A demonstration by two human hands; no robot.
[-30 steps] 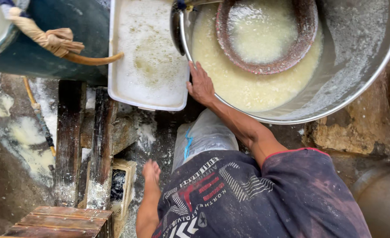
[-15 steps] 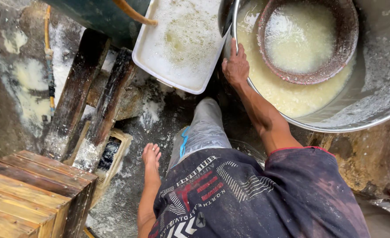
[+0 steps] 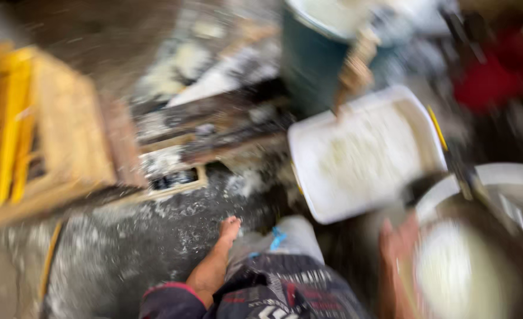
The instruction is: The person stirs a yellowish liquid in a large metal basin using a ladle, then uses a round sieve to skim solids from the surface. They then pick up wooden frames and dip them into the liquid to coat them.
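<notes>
A white tray smeared with pale residue lies tilted on the floor. Just behind it stands a dark teal barrel. A wooden crate with yellow slats sits at the left, well apart from the tray. Between them lie dark planks on wet floor speckled white. The view is blurred.

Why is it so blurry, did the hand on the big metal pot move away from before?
No. The right hand rests at the rim of the big metal pot, beside the white tray, as earlier. The camera swung.
</notes>
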